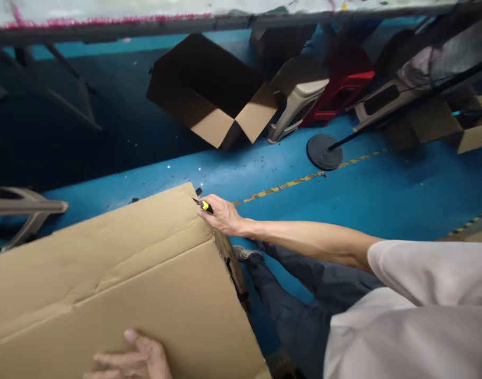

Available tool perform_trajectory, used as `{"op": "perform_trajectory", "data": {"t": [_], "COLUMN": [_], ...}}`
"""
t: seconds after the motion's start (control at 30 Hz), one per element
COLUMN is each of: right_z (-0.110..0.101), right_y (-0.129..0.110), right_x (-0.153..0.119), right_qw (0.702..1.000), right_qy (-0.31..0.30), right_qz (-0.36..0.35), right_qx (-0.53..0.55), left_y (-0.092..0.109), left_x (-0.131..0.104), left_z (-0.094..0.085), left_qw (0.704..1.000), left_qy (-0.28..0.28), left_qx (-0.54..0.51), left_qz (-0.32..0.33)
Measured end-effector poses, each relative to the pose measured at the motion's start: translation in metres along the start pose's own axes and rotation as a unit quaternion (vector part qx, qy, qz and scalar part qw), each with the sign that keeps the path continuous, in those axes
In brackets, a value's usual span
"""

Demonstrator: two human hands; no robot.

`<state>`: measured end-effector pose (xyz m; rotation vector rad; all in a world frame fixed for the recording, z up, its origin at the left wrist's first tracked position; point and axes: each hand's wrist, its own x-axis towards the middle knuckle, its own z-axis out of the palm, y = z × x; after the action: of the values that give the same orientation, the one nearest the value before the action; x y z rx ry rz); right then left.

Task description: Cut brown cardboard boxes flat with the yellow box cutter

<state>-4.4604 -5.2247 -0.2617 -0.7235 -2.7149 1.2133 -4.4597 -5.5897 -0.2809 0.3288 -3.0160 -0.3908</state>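
A large flat sheet of brown cardboard (pixel 118 284) lies tilted across the lower left, with creases running over it. My right hand (pixel 222 215) reaches to its far right corner and grips a small yellow-and-black utility knife (pixel 203 205), whose blade tip touches the cardboard's edge. My left hand (pixel 132 359) rests flat on the cardboard near the bottom edge, fingers spread. My legs in dark trousers and one shoe (pixel 247 253) show to the right of the sheet.
The floor (pixel 383 189) is blue with a yellow dashed line. An open cardboard box (pixel 209 95) lies on its side at the back. Beige and red plastic stools (pixel 304 100), a round black stand base (pixel 323 151) and another box (pixel 473 131) stand at the right. A beige chair (pixel 23 210) is at left.
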Motion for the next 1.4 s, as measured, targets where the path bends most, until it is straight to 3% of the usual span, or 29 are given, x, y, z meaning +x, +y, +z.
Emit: {"op": "perform_trajectory", "data": {"t": [0.07, 0.17, 0.37, 0.5, 0.63, 0.93, 1.03, 1.2, 1.4], "right_z": [-0.003, 0.001, 0.053, 0.084, 0.092, 0.102, 0.104, 0.102, 0.1], "right_y": [-0.015, -0.039, -0.067, -0.067, -0.058, -0.044, -0.042, -0.044, -0.043], "right_x": [-0.017, -0.038, -0.034, -0.025, -0.02, -0.017, -0.016, -0.018, -0.018], "right_qw": [0.997, 0.977, 0.899, 0.859, 0.831, 0.798, 0.798, 0.801, 0.805], "right_qy": [-0.044, -0.124, -0.235, -0.268, -0.274, -0.249, -0.236, -0.283, -0.291], "right_qz": [-0.061, -0.163, -0.353, -0.403, -0.426, -0.469, -0.48, -0.454, -0.456], "right_qx": [-0.023, -0.051, -0.107, -0.166, -0.232, -0.286, -0.278, -0.27, -0.245], "left_y": [-0.006, -0.036, -0.112, -0.131, -0.142, -0.161, -0.163, -0.165, -0.162], "left_x": [-0.003, -0.024, -0.126, -0.192, -0.228, -0.251, -0.254, -0.256, -0.259], "left_z": [-0.002, -0.017, -0.063, -0.075, -0.067, -0.035, -0.033, -0.035, -0.033], "left_qw": [0.999, 0.991, 0.948, 0.915, 0.899, 0.899, 0.9, 0.902, 0.898], "left_qy": [0.031, 0.071, 0.102, 0.089, 0.053, 0.059, 0.075, 0.078, 0.07], "left_qx": [0.014, 0.059, 0.171, 0.214, 0.211, 0.164, 0.162, 0.162, 0.171], "left_qz": [-0.036, -0.099, -0.25, -0.33, -0.38, -0.401, -0.397, -0.393, -0.399]}}
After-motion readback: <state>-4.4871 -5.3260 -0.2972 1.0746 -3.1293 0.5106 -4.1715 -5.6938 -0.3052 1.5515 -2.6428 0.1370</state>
